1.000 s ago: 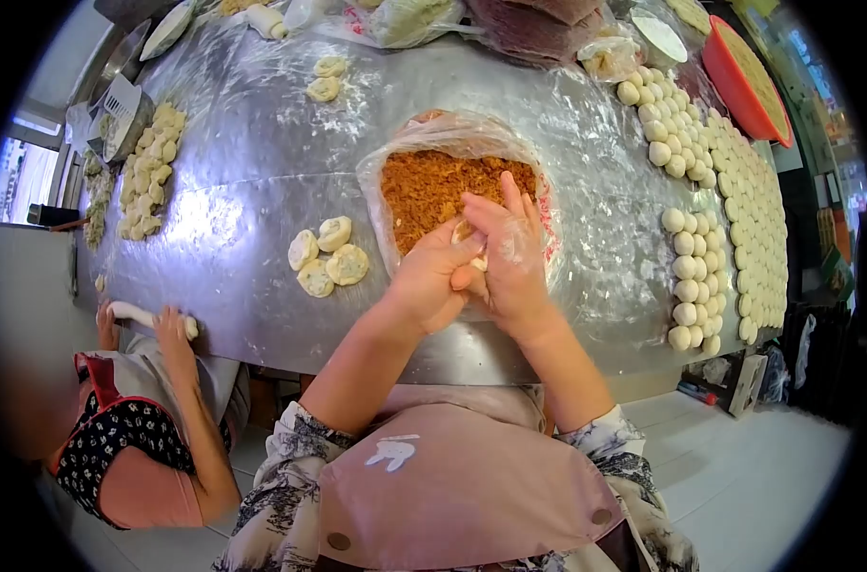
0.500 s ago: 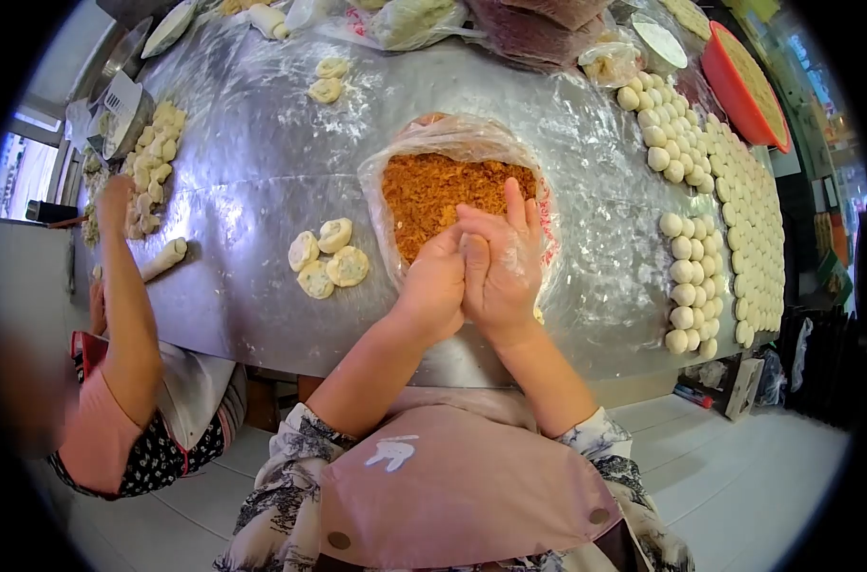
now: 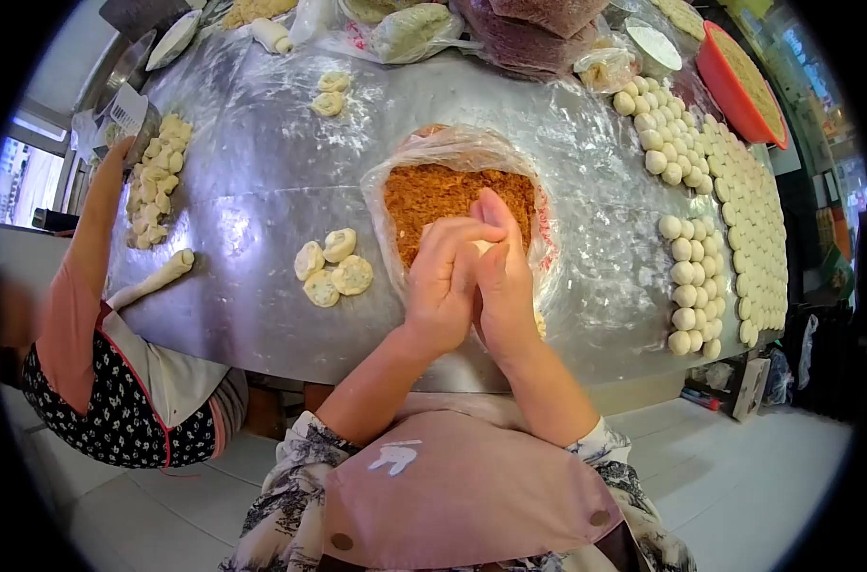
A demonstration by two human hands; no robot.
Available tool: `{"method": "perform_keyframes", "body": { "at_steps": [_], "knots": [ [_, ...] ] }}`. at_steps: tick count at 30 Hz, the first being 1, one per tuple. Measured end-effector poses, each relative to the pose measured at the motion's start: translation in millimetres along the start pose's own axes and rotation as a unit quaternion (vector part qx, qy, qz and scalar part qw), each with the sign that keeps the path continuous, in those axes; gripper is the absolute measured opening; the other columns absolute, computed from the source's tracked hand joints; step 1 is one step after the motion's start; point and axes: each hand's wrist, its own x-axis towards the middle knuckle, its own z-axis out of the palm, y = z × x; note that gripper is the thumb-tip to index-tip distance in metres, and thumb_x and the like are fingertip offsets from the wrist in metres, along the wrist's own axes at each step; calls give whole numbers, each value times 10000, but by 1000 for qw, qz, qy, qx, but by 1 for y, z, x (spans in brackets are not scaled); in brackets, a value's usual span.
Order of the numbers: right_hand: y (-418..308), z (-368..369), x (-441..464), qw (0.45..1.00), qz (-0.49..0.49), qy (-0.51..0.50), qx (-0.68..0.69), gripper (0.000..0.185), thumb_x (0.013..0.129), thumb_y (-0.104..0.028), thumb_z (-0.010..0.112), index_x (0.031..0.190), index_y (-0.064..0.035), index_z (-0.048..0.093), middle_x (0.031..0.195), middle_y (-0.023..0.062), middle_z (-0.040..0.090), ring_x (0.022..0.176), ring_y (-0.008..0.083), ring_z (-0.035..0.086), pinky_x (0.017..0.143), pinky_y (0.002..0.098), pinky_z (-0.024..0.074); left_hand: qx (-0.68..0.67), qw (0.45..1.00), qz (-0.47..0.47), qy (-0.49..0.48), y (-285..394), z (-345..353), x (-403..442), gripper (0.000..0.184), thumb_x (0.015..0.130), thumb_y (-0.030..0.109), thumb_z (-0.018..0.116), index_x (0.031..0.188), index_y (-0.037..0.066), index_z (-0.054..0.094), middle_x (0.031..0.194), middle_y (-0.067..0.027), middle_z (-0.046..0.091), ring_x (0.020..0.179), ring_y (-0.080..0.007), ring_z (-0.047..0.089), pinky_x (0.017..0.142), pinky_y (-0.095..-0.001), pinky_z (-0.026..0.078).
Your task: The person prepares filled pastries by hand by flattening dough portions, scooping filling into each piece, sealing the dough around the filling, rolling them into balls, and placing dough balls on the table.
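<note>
My left hand (image 3: pixel 441 281) and my right hand (image 3: pixel 506 291) are pressed together over the near part of the filling. A small bit of pale dough (image 3: pixel 483 247) peeks out between the fingers; the rest of it is hidden. The left fingers curl over it, and the right palm cups it from the other side. Beneath and beyond the hands, orange-brown crumbly filling (image 3: pixel 452 186) lies in a clear plastic bag (image 3: pixel 381 176) with its mouth spread wide. Left of the bag sits a cluster of flattened dough pieces (image 3: pixel 352 275) with greenish specks.
On the metal table (image 3: pixel 271 329), rows of round dough balls (image 3: pixel 682 272) and flatter rounds (image 3: pixel 759 238) fill the right side. A red basin (image 3: pixel 738 81) stands far right. Leftward are a dough roll (image 3: pixel 157 278), dough lumps (image 3: pixel 157 181) and a co-worker's arm (image 3: pixel 88 224).
My hands have closed more tightly together, the left fingers folding over the top and the right fingers drawing in. The co-worker's arm has reached farther away across the table.
</note>
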Motion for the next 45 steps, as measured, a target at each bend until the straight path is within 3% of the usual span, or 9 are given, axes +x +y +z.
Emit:
{"method": "perform_keyframes", "body": {
  "at_steps": [8,13,14,21,29,33,35,40,45],
  "knots": [
    [-15,-13,9,977,53,-15,-207,310,992,-272,466,913,-3,598,882,117,643,779,172,605,710,295,480,-164,984,-70,-14,2,7,-2,1019,839,748,-28,1475,-26,155,1560,-138,133,1384,-258,236,1115,-416,220],
    [-6,-20,11,920,-162,-67,-350,242,977,-151,468,1135,-1,572,1071,179,652,928,293,651,808,345,500,-149,978,-75,-124,-12,-5,5,1137,807,802,280,1472,-42,-91,1539,-270,-7,1392,-336,229,1131,-401,188],
    [-1,-19,8,931,-174,-121,-297,382,987,-181,414,1320,1,453,1336,241,495,1222,376,500,1003,409,399,-255,955,-80,-127,-9,-5,1,1180,810,674,567,1464,-55,-92,1529,-276,31,1411,-353,172,1137,-421,182],
    [14,-44,39,815,-228,-104,-523,518,1001,-257,292,1409,63,307,1497,306,199,1403,464,156,1142,469,148,26,975,-46,-216,18,-2,-16,1035,689,192,728,1451,-69,78,1484,-270,171,1408,-391,164,1140,-419,190],
    [-1,-41,39,958,-27,-67,-277,698,1005,-537,151,1440,-16,313,1533,204,205,1438,328,126,1157,416,99,58,977,10,-205,29,12,-12,945,612,15,610,1427,-72,141,1434,-329,199,1360,-537,122,1155,-536,103],
    [-14,-32,5,970,-25,-138,-199,562,1012,-408,327,1437,-40,318,1533,236,181,1440,399,79,1154,452,111,96,952,-172,-233,9,2,5,514,706,9,618,1205,3,494,1100,-245,562,1045,-438,551,890,-466,462],
    [-24,-33,-2,956,-51,-154,-244,513,1000,-323,424,1424,-43,347,1534,225,193,1440,403,79,1150,452,136,107,985,-62,-120,1,4,0,260,731,19,639,985,17,587,906,-192,608,843,-398,608,718,-439,499],
    [-19,-39,-4,856,-266,-22,-443,192,763,-87,720,951,-65,684,903,88,654,913,321,590,834,402,477,84,991,-61,-82,7,2,6,150,750,83,658,878,21,611,824,-151,604,758,-331,604,669,-371,486],
    [-25,-46,-11,887,-188,-41,-419,143,776,-80,714,911,-60,671,849,78,651,796,262,606,713,350,488,127,975,-100,-151,11,0,4,93,767,100,646,786,14,619,793,-169,601,734,-340,589,642,-394,470]
  ]
}}
